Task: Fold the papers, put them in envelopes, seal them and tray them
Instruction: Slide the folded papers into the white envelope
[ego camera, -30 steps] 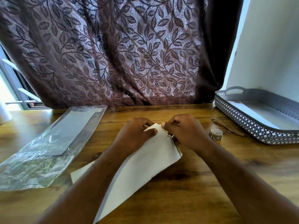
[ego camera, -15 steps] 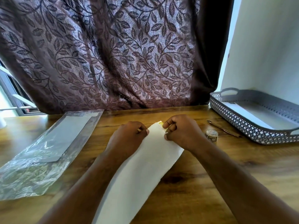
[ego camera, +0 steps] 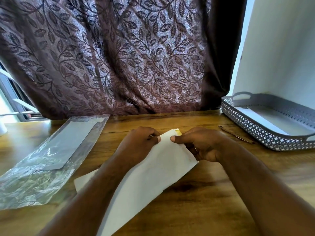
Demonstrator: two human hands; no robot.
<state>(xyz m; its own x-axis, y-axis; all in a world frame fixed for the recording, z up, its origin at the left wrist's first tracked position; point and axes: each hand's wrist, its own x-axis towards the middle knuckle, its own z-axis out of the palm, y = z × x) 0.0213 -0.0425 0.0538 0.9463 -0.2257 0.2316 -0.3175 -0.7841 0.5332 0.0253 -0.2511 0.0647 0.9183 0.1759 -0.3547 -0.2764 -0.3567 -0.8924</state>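
A long white envelope point(ego camera: 150, 178) lies slanted on the wooden table point(ego camera: 204, 210), its far end lifted between my hands. My left hand point(ego camera: 139, 143) pinches that end from the left, thumb on top. My right hand point(ego camera: 201, 143) pinches it from the right, thumb on the paper and fingers curled under the edge. A small yellow strip point(ego camera: 178, 132) shows at the envelope's far tip. A white paper corner point(ego camera: 85, 180) pokes out beneath my left forearm. The grey lattice tray point(ego camera: 252, 126) at the right holds a white envelope point(ego camera: 265, 120).
A clear plastic sleeve point(ego camera: 47, 150) with grey-white envelopes lies at the left. A thin brown pen-like tool point(ego camera: 237, 135) lies between my right hand and the tray. A patterned curtain point(ego camera: 119, 57) hangs behind the table; a white wall point(ego camera: 281, 48) stands at right.
The envelope's far end has risen and turned, exposing the yellow strip. My right hand has shifted to grip the right edge and now hides the small tape roll.
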